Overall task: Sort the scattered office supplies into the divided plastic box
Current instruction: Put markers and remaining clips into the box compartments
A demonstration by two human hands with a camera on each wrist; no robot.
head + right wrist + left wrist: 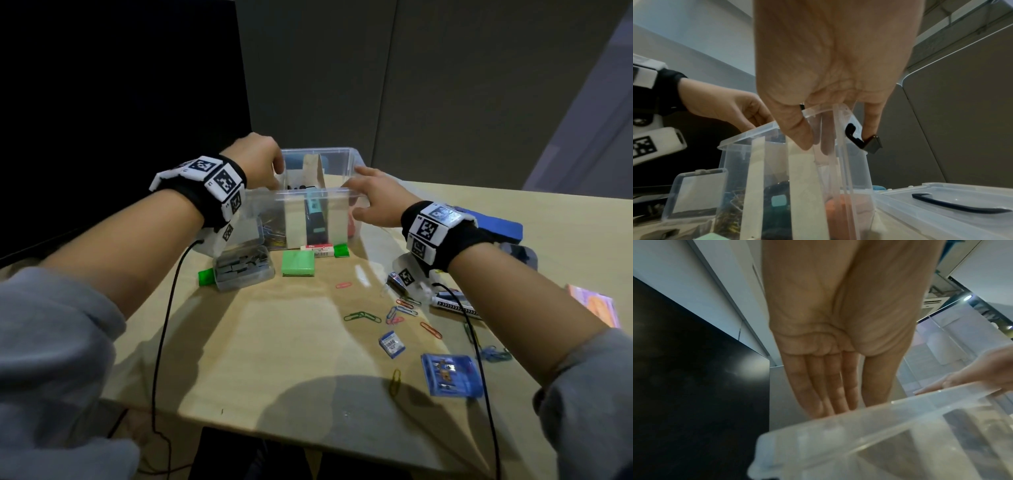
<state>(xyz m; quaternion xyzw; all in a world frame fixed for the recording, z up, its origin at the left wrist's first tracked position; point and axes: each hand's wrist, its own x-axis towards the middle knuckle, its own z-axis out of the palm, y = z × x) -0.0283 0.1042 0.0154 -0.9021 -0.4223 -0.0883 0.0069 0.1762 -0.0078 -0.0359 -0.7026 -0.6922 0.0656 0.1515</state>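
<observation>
A clear plastic box [308, 196] with cardboard dividers stands at the back of the table. My left hand [267, 171] holds its left wall, thumb and fingers reaching down over the rim [838, 421]; the rim hides the fingertips. My right hand [359, 198] grips the right wall, with the thumb [803, 138] inside and the fingers outside. The box holds paper clips on the left, a teal and black stapler [314, 219] in the middle and something orange-red [840, 209] on the right. Loose coloured paper clips [397, 313] lie scattered at the front right.
In front of the box lie a small clear case [244, 270], a green pad [298, 263], an eraser [317, 247] and green markers [205, 276]. Two blue packets [391, 344] [450, 375] sit near the right forearm. The box lid [941, 203] lies right; a dark monitor [120, 102] stands left.
</observation>
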